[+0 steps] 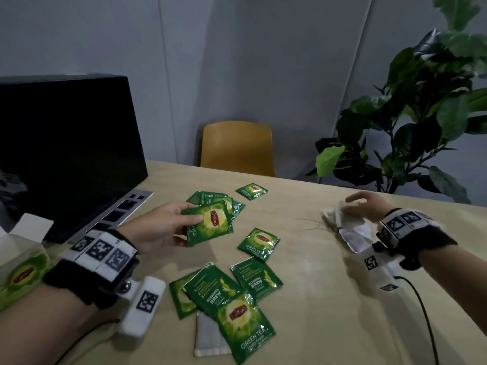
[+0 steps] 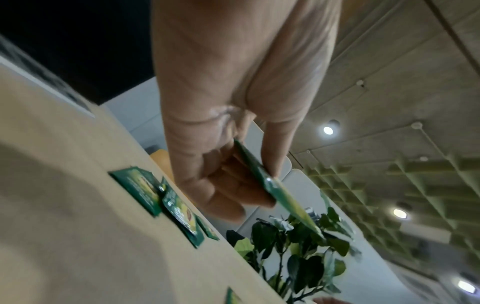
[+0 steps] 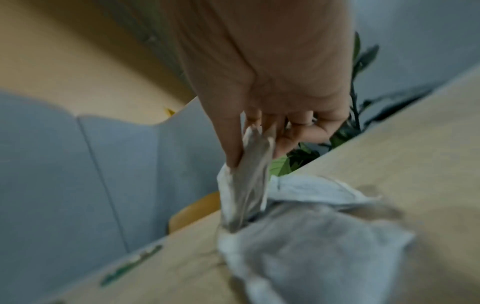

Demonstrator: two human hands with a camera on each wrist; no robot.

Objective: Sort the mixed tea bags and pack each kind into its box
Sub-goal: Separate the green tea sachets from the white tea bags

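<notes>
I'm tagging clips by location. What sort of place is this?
Probably an office or meeting room: a dark monitor on a wooden table, a yellow chair, a potted plant and grey panelled walls.

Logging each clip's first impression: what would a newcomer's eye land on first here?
Glossy green foil tea sachets scattered over the pale wooden table, with the left hand pinching one green sachet above a small stack. At the right, the right hand pinches white paper tea bags. A black laptop stands far left.

A green tea box [image 1: 22,275] at the table's left edge is cut off, and motion blur smears the white tea bags [image 3: 298,257] near the right edge.
</notes>
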